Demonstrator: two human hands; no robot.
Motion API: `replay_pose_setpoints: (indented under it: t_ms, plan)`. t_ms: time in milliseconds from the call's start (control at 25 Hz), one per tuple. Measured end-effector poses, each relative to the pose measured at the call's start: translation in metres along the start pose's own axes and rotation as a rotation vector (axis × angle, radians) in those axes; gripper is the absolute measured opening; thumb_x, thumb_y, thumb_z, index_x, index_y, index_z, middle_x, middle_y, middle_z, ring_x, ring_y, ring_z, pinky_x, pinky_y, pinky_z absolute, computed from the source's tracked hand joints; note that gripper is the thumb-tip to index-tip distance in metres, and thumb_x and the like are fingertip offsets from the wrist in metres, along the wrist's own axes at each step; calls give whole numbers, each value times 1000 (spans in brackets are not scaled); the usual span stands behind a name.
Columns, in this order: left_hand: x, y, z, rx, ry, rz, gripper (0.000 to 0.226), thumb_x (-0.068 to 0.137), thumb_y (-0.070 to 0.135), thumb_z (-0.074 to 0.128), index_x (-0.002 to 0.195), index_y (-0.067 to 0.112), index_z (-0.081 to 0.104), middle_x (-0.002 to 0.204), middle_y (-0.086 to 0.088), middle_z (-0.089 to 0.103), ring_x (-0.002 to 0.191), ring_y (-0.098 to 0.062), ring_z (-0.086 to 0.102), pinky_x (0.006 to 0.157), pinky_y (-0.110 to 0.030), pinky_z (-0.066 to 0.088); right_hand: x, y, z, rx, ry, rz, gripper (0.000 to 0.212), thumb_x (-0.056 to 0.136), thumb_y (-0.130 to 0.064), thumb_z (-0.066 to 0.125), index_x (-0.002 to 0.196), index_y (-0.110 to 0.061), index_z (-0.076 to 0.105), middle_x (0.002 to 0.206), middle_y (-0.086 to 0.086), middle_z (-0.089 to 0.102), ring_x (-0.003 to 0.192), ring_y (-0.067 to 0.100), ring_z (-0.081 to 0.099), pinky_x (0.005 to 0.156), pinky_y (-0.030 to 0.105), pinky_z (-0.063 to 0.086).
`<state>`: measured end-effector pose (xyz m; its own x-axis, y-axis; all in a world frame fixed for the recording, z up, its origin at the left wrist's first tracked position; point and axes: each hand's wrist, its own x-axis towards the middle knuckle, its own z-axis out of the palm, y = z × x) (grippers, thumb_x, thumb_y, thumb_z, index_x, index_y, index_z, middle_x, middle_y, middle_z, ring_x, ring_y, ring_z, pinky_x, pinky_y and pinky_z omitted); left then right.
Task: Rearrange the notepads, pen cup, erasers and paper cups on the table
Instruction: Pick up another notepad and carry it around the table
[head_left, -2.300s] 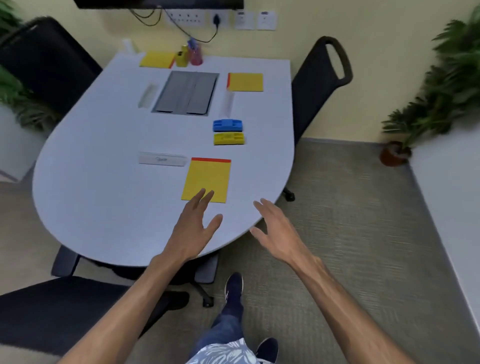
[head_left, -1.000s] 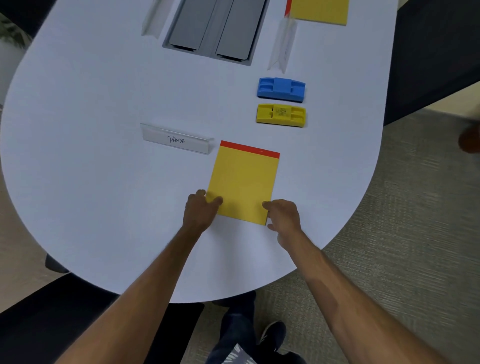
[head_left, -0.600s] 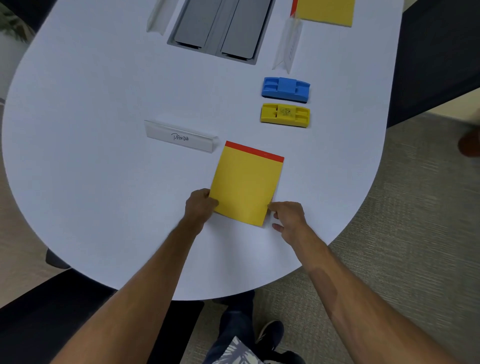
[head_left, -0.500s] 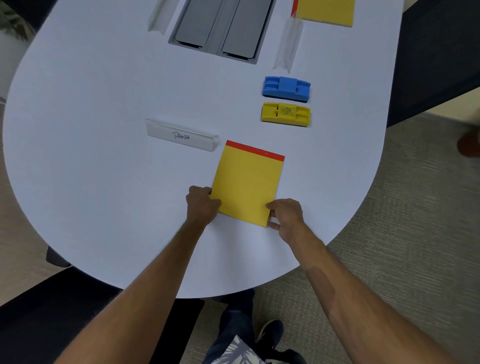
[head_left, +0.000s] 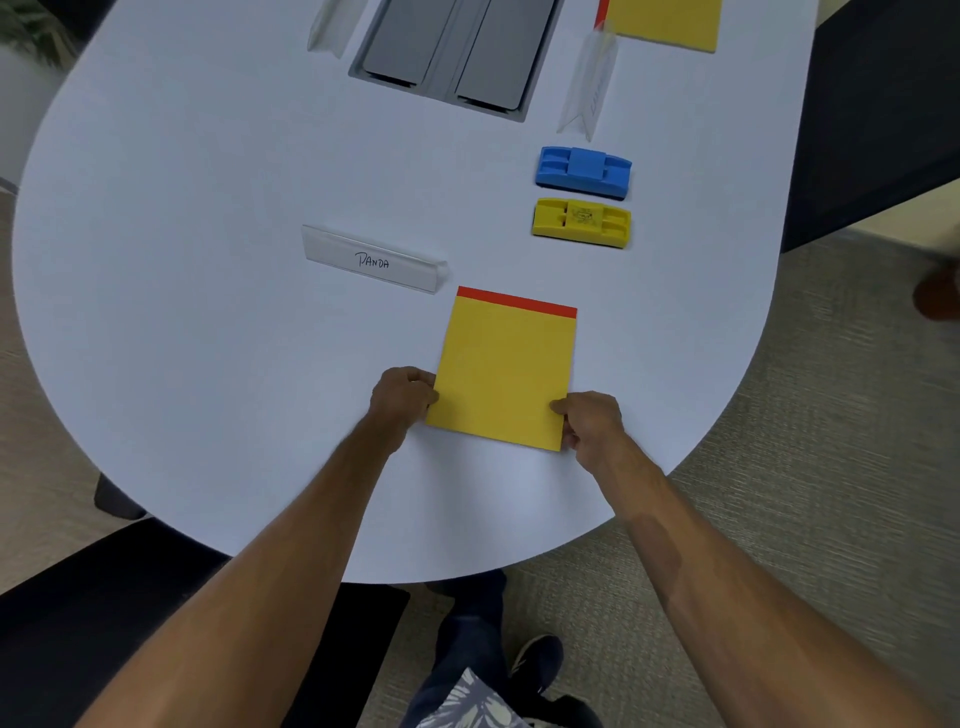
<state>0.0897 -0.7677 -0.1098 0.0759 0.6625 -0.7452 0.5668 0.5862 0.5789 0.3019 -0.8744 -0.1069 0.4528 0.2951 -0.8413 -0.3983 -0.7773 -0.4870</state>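
Observation:
A yellow notepad (head_left: 506, 371) with a red top strip lies near the front edge of the white table (head_left: 208, 338). My left hand (head_left: 402, 397) grips its lower left edge with curled fingers. My right hand (head_left: 589, 421) pinches its lower right corner. Beyond the pad sit a yellow eraser (head_left: 582, 222) and, behind it, a blue eraser (head_left: 583, 172). A second yellow notepad (head_left: 667, 23) lies at the top right, partly cut off. The pen cup and paper cups are out of view.
A clear name plate reading "PANDA" (head_left: 374, 260) lies left of the pad. Two more clear plates (head_left: 589, 85) (head_left: 332, 26) flank a grey cable hatch (head_left: 457, 52). Black chairs stand at the right (head_left: 872, 114) and lower left (head_left: 78, 623).
Both hands came down from above the table edge onto the notepad's lower corners and now hold it. The pad has shifted slightly; the camera moved closer over the table.

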Motion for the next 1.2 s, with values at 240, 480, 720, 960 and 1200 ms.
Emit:
replay_pose_setpoints:
  t_ms: [240,480,720,960,1200]
  plan:
    - [-40,-4,-14,-87,-128,71,23,83,-14,57,82,7,66,75,-4,65,71,-20,64,65,-28,54,-31,9,-29,58,-132,-96,13,92,5,60,92,-8,58,101,15,66,88,31,64,67,38,56]
    - [-105,-2,-20,-123,-234,140,31,86,-8,53,108,11,61,86,-9,69,73,-22,66,62,-31,54,-89,21,-69,-69,-210,-317,23,93,3,59,111,-10,56,102,20,70,78,22,66,64,32,54]
    - [-196,-17,-29,-226,-98,295,14,93,6,64,106,6,62,85,-10,70,68,-20,67,63,-35,57,-161,41,-101,-34,-312,-436,33,92,2,62,121,-13,58,101,19,73,83,27,69,69,38,56]
    - [-302,-70,-37,-328,59,413,16,91,5,67,107,4,65,84,-13,71,71,-21,67,62,-33,57,-236,69,-122,-30,-407,-589,16,96,-13,61,109,-4,60,94,15,72,77,24,65,70,40,48]
    - [-403,-135,-50,-499,202,439,19,90,5,70,108,2,67,94,-18,74,79,-26,72,62,-29,57,-308,98,-119,-142,-550,-777,21,97,-15,61,117,-19,63,80,4,75,77,18,70,73,42,53]
